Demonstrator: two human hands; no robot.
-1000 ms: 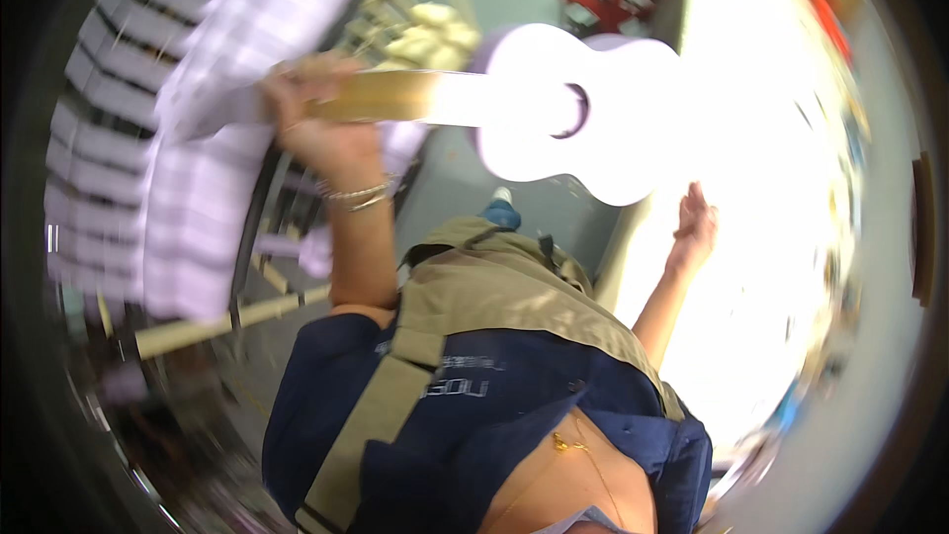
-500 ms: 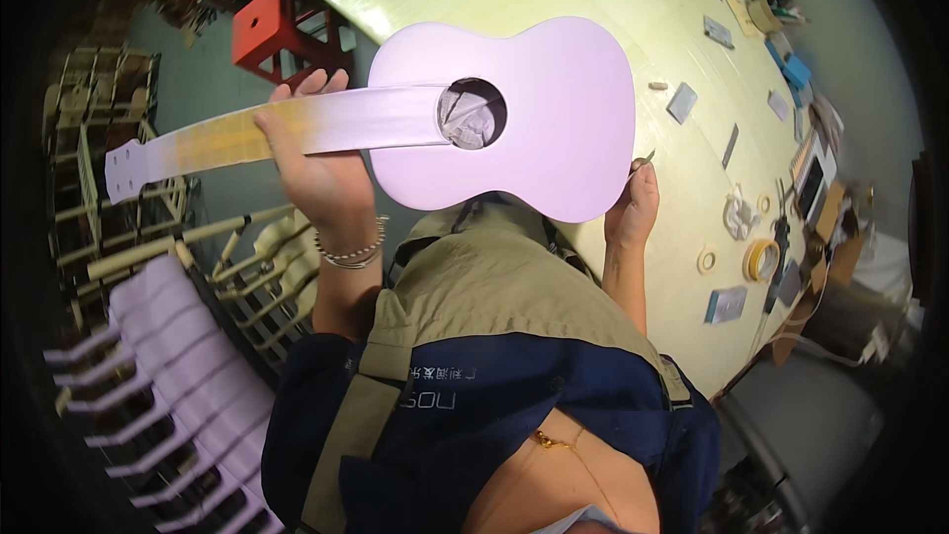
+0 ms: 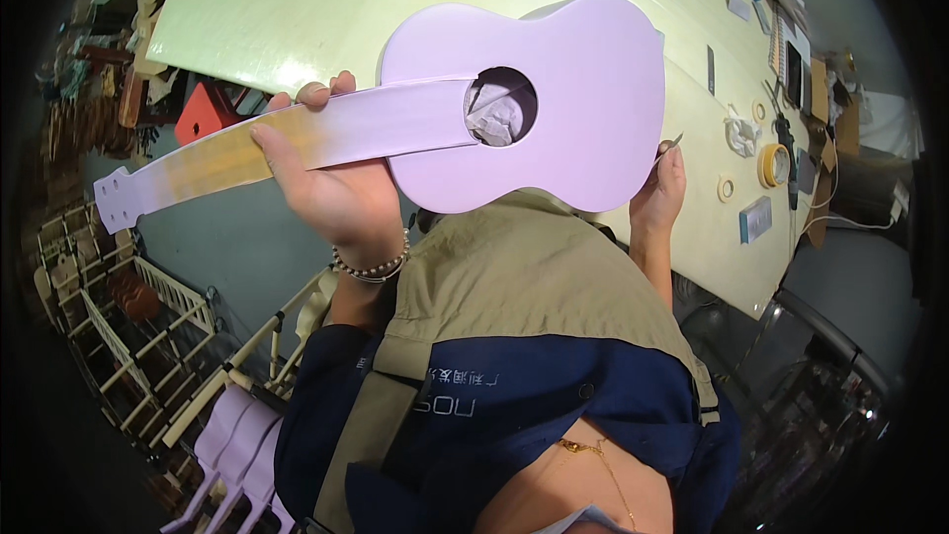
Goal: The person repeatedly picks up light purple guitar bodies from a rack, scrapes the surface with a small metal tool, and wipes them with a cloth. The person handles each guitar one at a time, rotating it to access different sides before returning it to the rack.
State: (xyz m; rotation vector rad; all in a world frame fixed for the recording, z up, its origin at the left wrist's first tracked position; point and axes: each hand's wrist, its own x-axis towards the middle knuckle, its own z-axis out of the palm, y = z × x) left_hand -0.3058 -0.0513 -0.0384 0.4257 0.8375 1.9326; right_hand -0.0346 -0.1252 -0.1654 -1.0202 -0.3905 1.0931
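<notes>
Ukulele [image 3: 425, 124] held up, blade [image 3: 675, 141] close by

Left hand [image 3: 346, 200] wraps neck [image 3: 336, 129], left of centre; right hand [image 3: 660, 196] pinches blade, right of centre. Risk: blade slip could scratch lilac finish. Ukulele sits between hands, centre frame, its right edge beside right hand; contact there unclear. Table [image 3: 297, 5] behind, top and right.

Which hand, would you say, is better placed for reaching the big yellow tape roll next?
Probably the right hand: it is nearer the tape roll, while the left hand holds the guitar neck.
</notes>
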